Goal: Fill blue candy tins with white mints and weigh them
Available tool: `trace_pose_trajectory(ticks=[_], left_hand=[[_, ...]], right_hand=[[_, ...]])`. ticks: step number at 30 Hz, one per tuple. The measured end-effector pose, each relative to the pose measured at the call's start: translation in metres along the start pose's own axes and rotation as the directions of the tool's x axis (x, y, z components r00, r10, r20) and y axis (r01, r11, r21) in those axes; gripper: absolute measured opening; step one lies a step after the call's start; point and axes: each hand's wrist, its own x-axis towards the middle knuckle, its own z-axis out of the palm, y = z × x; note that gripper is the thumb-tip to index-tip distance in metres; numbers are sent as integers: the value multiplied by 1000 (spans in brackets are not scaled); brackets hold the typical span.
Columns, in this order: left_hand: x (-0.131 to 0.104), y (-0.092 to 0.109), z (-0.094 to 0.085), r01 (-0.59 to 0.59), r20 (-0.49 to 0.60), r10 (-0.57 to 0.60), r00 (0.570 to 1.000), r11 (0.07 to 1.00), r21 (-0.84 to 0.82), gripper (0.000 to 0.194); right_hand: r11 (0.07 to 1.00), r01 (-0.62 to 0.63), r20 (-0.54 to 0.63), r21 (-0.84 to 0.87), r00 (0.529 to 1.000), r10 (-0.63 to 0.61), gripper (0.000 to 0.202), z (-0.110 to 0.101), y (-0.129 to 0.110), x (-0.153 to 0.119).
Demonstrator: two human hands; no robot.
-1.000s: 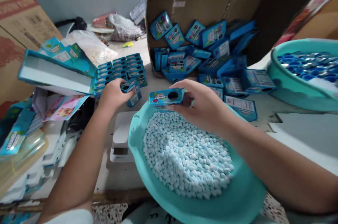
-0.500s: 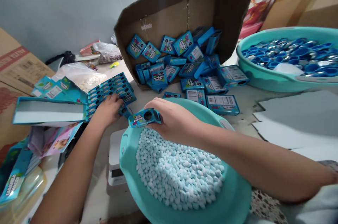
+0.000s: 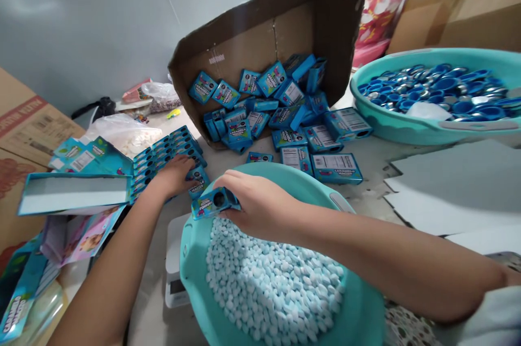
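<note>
My right hand (image 3: 252,202) grips a small blue candy box (image 3: 209,203) with a round dark hole in its front. It hangs over the rim of the turquoise basin (image 3: 195,275), which holds pale blue candies (image 3: 277,281). To the left, my left hand (image 3: 176,176) has its fingers closed at another blue candy box (image 3: 198,182); part of its grip is hidden. Beside that hand, stacked rows of the same boxes (image 3: 163,151) stand next to an opened blue display carton (image 3: 75,194).
A tipped cardboard box (image 3: 260,31) spills several blue boxes (image 3: 337,167) behind the basin. At the right is a second turquoise basin (image 3: 391,123) of blue and silver pieces. White sheets (image 3: 456,188) lie below it. A white scale (image 3: 175,259) sits left of the candy basin.
The view has shifted slightly, so most things sit lower. The box at my left hand now shows more of its front face. My right hand still holds its box over the rim.
</note>
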Motion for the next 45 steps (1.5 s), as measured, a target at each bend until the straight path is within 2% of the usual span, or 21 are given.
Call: trace_pose_trajectory(ticks=[4, 8, 12, 17, 23, 25, 27, 28, 29, 30, 32, 34, 35, 37, 38, 40, 42, 45], left_hand=[[-8, 7, 1, -22, -6, 21, 1000, 999, -25, 13], [-14, 9, 7, 44, -73, -46, 996, 999, -26, 9], [-8, 2, 15, 111, -142, -118, 983, 992, -59, 25], [1, -4, 22, 120, -185, -132, 974, 990, -72, 50], [5, 0, 24, 125, -228, -134, 964, 991, -53, 50], [1, 2, 24, 167, -268, -177, 947, 984, -59, 51], [-12, 3, 25, 247, -319, -258, 912, 966, -76, 57], [-23, 4, 26, 296, -355, -312, 881, 950, -100, 60], [-38, 5, 27, 349, -407, -380, 831, 925, -151, 62], [-56, 7, 30, 396, -465, -457, 759, 890, -227, 63], [-97, 12, 37, 456, -551, -620, 559, 784, -421, 59], [-135, 17, 47, 478, -539, -766, 352, 642, -600, 52], [-149, 20, 52, 484, -499, -820, 281, 570, -663, 49], [-169, 21, 61, 481, -414, -889, 196, 455, -750, 43], [-173, 20, 64, 469, -384, -905, 184, 424, -774, 42], [-176, 17, 68, 425, -346, -913, 215, 407, -809, 44], [-175, 15, 66, 360, -287, -915, 284, 379, -852, 53], [-176, 18, 57, 261, -191, -894, 406, 313, -913, 64]], right_hand=[[1000, -8, 13, 0, 1000, 8, 26, -2, -1, 0], [1000, -5, 21, -1, 1000, 5, 25, -3, -2, 1], [1000, -12, 15, -11, 1000, 12, 25, -1, 0, 2], [1000, -19, 10, 1, 1000, 19, 25, 1, 2, 2], [1000, -25, 19, -5, 1000, 25, 22, 0, 0, 1], [1000, -28, 14, -5, 1000, 28, 23, 2, 2, 2], [1000, -29, -3, 7, 1000, 29, 25, 4, 5, 2], [999, -25, -23, 21, 999, 25, 25, 5, 6, 2], [999, -13, -49, 40, 999, 15, 24, 5, 8, 1], [998, 8, -76, 63, 997, -4, 24, 6, 8, 0], [988, 82, -138, 128, 988, -64, 23, 6, 6, -1], [965, 155, -208, 214, 972, -110, 26, 7, -1, -2], [949, 175, -231, 263, 966, -114, 30, 9, -7, -1], [921, 172, -214, 351, 972, -100, 35, 16, -20, 5], [915, 155, -166, 373, 981, -98, 36, 21, -27, 11], [932, 119, -32, 343, 993, -115, 37, 34, -39, 27], [970, 94, 98, 226, 988, -118, 38, 49, -50, 48], [996, 88, 221, 34, 971, -93, 40, 72, -63, 80]])
